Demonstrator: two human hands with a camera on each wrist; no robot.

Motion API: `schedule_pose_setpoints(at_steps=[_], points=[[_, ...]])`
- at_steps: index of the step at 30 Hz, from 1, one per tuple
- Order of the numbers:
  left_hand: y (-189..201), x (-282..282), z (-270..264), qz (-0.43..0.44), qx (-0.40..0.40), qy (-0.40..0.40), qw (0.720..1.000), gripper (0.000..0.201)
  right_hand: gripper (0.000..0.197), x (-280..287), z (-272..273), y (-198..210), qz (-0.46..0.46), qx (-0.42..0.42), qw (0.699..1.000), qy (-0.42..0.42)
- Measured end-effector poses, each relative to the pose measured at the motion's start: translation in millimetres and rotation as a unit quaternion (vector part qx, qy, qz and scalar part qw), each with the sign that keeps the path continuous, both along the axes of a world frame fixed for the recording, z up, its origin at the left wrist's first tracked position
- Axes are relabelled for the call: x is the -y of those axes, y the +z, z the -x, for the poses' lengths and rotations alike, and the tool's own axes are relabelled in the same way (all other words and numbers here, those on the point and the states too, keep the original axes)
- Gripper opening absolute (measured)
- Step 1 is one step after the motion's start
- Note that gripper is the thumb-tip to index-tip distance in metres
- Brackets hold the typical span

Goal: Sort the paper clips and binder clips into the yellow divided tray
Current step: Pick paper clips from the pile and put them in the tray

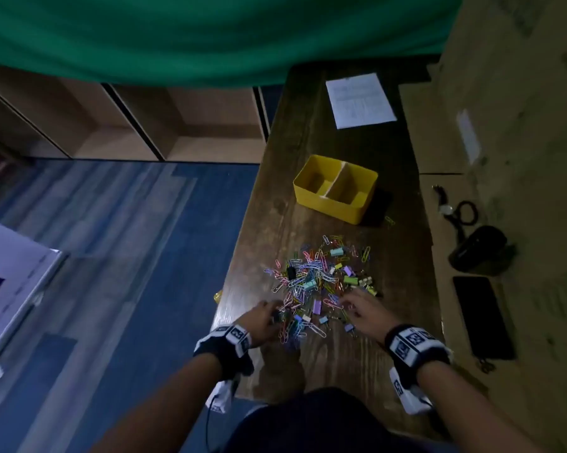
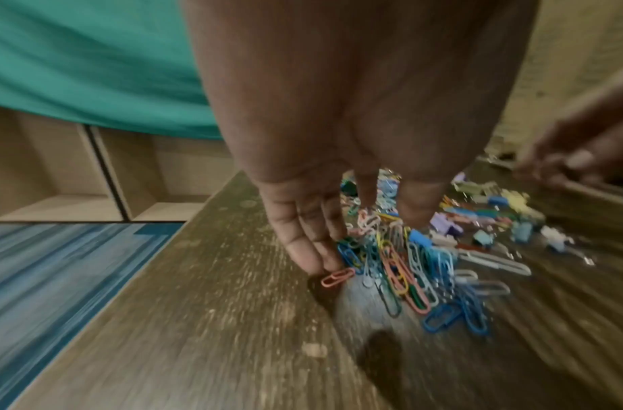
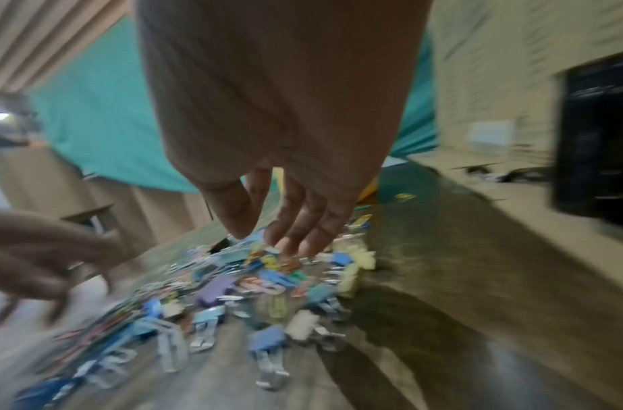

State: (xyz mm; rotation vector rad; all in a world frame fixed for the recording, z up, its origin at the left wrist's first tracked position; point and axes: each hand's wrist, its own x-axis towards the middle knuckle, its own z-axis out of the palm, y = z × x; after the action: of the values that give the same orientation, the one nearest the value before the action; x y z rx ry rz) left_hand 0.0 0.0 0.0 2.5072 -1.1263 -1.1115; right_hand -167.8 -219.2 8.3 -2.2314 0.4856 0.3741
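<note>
A mixed pile of coloured paper clips and binder clips (image 1: 321, 276) lies on the wooden table (image 1: 403, 256), nearer to me than the yellow divided tray (image 1: 311, 192). Both tray compartments look empty. My left hand (image 1: 274, 313) reaches down at the pile's near left edge. In the left wrist view its fingers (image 2: 313, 249) are straight and touch the paper clips (image 2: 408, 263) there. My right hand (image 1: 347, 302) hovers over the pile's near right side. In the right wrist view its fingers (image 3: 295, 230) hang loosely spread just above blurred binder clips (image 3: 267, 277). Neither hand holds anything.
A paper sheet (image 1: 360, 99) lies at the table's far end. Right of the table, cardboard (image 1: 504, 125) carries a black phone (image 1: 483, 317), a black pouch (image 1: 478, 250) and cables (image 1: 462, 210). One stray clip (image 1: 389, 220) lies beside the tray. The table's left edge drops to blue floor (image 1: 128, 240).
</note>
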Motion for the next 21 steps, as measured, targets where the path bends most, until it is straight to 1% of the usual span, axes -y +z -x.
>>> schedule_pose_setpoints(at_steps=[1,2,4,6,8,11,14,16,18,21], points=[[-6,4,-1,0.002,0.008,-0.007,1.000,0.056,0.026,-3,-9,-2,0.015,0.005,1.000,0.012],[-7,8,-1,-0.015,0.032,-0.013,0.999,0.060,0.027,-6,-16,-1,0.030,0.000,0.999,0.023],[-14,15,1,-0.044,0.078,-0.035,0.995,0.063,0.029,-16,-30,1,0.041,-0.012,0.998,0.048],[-25,19,0,-0.040,0.109,-0.041,0.992,0.059,0.032,-23,-41,-2,0.052,-0.015,0.996,0.065],[-32,20,-5,-0.023,0.119,-0.043,0.992,0.046,0.034,-30,-51,-3,0.060,-0.016,0.995,0.075],[-38,20,-17,0.032,0.098,-0.022,0.994,0.030,0.040,-45,-64,-8,0.090,-0.009,0.989,0.117],[-35,18,-35,0.095,0.035,0.024,0.995,0.020,0.046,-64,-83,-13,0.109,0.001,0.980,0.167],[-33,12,-50,0.106,0.007,0.069,0.992,0.022,0.051,-75,-96,-18,0.119,-0.006,0.976,0.180],[-32,2,-63,0.118,-0.010,0.112,0.987,0.031,0.053,-85,-106,-25,0.141,-0.022,0.972,0.188],[-28,-7,-77,0.125,-0.028,0.153,0.980,0.032,0.056,-95,-111,-33,0.187,-0.061,0.953,0.230]])
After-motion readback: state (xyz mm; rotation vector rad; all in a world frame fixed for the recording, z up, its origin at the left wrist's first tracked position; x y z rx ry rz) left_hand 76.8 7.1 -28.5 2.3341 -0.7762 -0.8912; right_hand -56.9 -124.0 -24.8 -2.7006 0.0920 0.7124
